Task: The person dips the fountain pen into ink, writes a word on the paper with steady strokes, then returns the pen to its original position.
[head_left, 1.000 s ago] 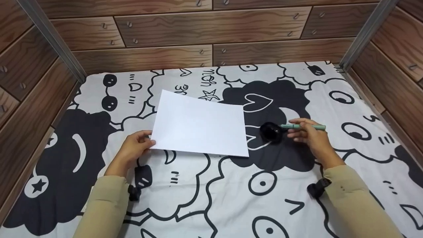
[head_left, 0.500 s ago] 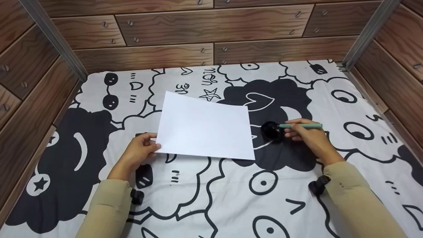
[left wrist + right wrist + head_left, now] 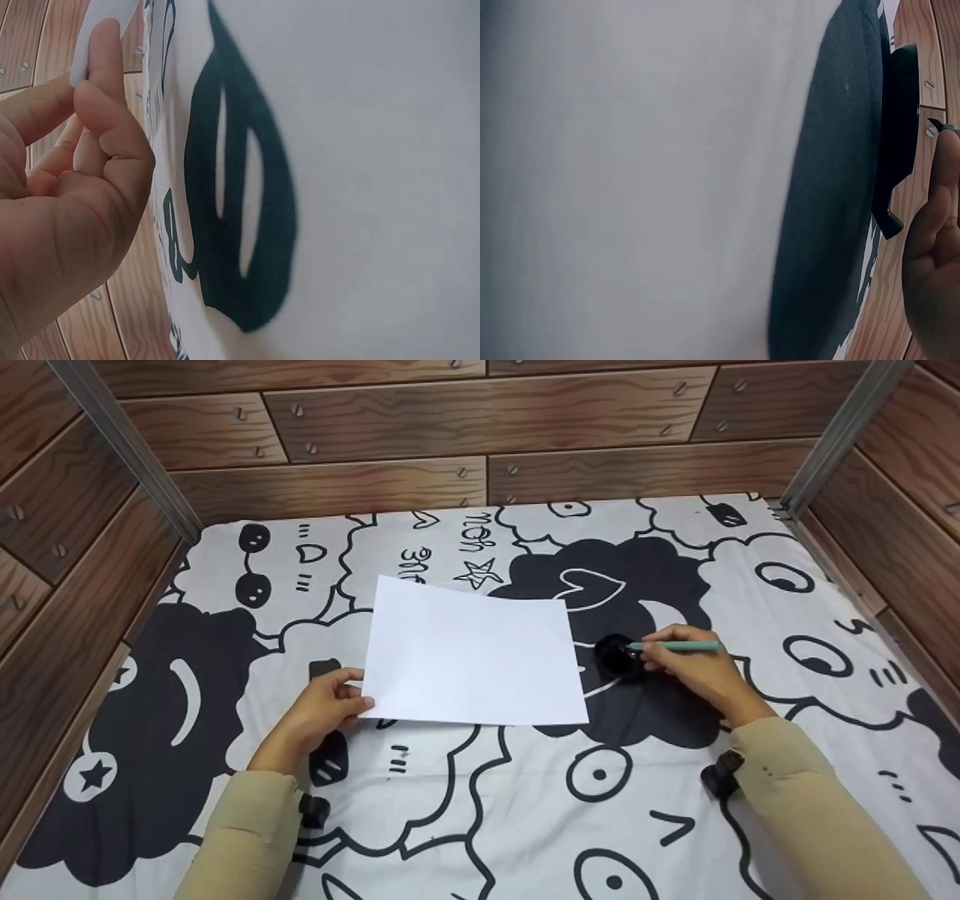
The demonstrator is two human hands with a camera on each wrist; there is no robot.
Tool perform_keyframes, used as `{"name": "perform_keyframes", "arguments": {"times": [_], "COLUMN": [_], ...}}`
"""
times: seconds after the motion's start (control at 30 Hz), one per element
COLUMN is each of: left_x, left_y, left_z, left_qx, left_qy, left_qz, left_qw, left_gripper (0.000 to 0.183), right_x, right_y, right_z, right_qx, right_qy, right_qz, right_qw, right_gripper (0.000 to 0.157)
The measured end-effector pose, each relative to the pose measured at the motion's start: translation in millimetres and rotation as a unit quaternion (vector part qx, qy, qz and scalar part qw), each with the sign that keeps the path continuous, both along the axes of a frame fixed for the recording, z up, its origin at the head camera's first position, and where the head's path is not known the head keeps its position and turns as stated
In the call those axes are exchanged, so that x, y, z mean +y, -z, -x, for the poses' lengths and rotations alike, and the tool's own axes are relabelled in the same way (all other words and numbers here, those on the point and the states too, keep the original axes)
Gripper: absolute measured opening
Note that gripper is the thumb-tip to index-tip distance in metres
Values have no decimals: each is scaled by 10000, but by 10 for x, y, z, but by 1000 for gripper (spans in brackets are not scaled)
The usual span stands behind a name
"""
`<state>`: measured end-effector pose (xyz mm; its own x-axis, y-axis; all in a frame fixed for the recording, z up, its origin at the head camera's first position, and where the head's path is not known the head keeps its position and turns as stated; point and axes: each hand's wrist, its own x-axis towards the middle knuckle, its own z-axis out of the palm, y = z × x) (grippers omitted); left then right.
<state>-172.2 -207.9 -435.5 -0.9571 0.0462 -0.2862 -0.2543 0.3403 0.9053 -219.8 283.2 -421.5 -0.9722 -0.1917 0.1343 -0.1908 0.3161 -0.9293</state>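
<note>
My left hand (image 3: 321, 709) pinches a blank white sheet of paper (image 3: 474, 660) at its near left corner, thumb on top. In the left wrist view the paper's edge (image 3: 81, 46) sits between thumb and finger. My right hand (image 3: 697, 669) holds a slim green brush (image 3: 688, 646) nearly level, its end pointing left. A small black dish (image 3: 602, 649) stands on the cloth just right of the paper. The brush's dark pointed tip (image 3: 935, 123) appears above the dish (image 3: 901, 112) in the right wrist view; whether it touches the inside cannot be told.
A black-and-white cartoon cloth (image 3: 420, 810) covers the work surface. Wood-patterned panels (image 3: 375, 424) wall it at the back and both sides, with grey metal posts (image 3: 836, 442) at the back corners. Each sleeve has a small black wrist camera (image 3: 721, 774).
The paper and my left hand have shifted right and slightly nearer me. My right hand has moved a little left, with the brush coming further over the dish.
</note>
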Motion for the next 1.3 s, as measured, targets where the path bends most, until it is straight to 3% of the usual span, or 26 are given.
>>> {"name": "perform_keyframes", "arguments": {"times": [0.17, 0.43, 0.93, 1.1, 1.3], "left_x": [12, 10, -9, 2, 11], "left_y": [4, 24, 28, 17, 5], "left_z": [-24, -15, 4, 7, 40], "left_qx": [15, -3, 258, 640, 868], "left_qy": [166, 215, 65, 107, 444], "left_qz": [24, 387, 912, 1462, 2100], "left_qw": [9999, 9990, 9955, 9871, 9728], "left_gripper": [34, 39, 54, 50, 50], "right_x": [-89, -143, -155, -152, -154], "right_y": [-69, -107, -70, -64, -60], "right_z": [-32, -36, -22, -18, -17], "right_qx": [286, 317, 573, 525, 578], "right_qy": [-101, 60, -111, -155, -127], "right_qz": [155, -284, -655, -583, -603], "right_qw": [9994, 9991, 9961, 9968, 9964], "right_gripper": [19, 16, 13, 12, 12]}}
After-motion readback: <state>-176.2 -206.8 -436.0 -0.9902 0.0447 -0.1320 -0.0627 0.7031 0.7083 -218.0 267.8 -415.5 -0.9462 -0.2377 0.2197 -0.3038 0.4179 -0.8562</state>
